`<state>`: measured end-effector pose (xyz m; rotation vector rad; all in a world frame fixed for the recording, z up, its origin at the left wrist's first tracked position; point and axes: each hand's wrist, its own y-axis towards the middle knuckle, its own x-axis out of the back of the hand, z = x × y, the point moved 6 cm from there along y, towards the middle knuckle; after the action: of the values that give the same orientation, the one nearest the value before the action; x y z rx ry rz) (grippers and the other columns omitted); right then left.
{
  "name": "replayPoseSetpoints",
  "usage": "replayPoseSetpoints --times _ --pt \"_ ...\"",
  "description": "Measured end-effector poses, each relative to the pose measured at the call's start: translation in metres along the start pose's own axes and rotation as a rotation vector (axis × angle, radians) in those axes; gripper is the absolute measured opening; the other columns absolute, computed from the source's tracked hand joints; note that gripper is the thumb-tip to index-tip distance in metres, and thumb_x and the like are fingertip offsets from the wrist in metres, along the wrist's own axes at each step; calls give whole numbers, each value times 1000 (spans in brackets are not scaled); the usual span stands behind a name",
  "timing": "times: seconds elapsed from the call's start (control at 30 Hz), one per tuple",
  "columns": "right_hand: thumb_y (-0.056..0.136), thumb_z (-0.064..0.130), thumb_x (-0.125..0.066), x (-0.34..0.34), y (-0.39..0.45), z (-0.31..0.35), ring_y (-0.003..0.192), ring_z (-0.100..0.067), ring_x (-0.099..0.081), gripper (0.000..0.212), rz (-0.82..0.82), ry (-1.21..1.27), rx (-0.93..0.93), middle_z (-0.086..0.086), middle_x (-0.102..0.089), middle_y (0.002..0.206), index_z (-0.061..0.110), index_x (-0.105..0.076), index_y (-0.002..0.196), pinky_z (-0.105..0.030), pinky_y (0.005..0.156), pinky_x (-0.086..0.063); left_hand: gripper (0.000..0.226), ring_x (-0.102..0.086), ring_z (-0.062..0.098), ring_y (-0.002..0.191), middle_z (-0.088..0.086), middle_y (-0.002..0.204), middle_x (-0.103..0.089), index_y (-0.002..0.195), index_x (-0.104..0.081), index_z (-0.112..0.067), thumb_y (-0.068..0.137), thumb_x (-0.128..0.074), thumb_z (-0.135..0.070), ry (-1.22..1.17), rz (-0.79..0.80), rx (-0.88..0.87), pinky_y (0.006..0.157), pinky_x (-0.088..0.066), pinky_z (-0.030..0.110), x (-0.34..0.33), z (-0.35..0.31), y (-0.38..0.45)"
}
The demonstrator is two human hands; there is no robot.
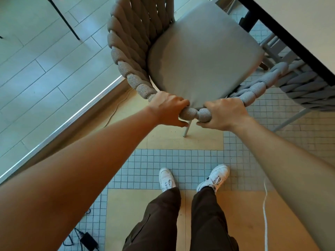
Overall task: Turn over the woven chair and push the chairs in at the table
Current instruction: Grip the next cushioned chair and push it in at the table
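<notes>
Grey knitted rope, wound in fat coils round a metal frame, forms the curved back of the woven chair (197, 57), which stands upright on the tiled floor (181, 160) with its smooth padded seat cushion (203, 51) facing the tabletop (299, 28). Left hand (168, 109) and right hand (224, 113) each hold a closed grip on the top rail, side by side, nearly touching.

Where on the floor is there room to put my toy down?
Free: the yellow floor patch between the grey woven chair and the white sneakers. Also the pale plank floor left of the chair. Crowded: under the white table with black edge, and the black cables bottom left.
</notes>
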<state>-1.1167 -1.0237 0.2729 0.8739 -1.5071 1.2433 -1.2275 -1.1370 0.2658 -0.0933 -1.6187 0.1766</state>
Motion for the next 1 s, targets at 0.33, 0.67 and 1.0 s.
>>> replayPoseSetpoints --times 0.33,0.67,1.0 --pt "78 79 -47 -11 5 -8 75 -29 -68 61 7 -77 26 -2 -73 84 25 -70 94 -34 67 -42 48 -69 27 58 -2 70 -72 93 -75 -25 83 -54 -67 -6 -95 92 55 -47 28 -4 -5 8" --pt "74 77 -53 -12 5 -8 69 -24 -62 52 65 -17 27 3 -64 74 29 -67 87 -32 61 -39 49 -68 17 80 -11 98 -72 117 -62 -35 83 -55 -70 -24 145 211 68 -57 33 -3 -8 10" --pt "89 54 -60 3 -21 -21 135 -25 -48 65 259 207 219 -3 -50 149 22 -46 144 -46 114 -31 62 -63 21 101 -3 113 -68 132 -57 -27 88 -51 -71 -94 396 466 98 -47 45 17 -42 15"
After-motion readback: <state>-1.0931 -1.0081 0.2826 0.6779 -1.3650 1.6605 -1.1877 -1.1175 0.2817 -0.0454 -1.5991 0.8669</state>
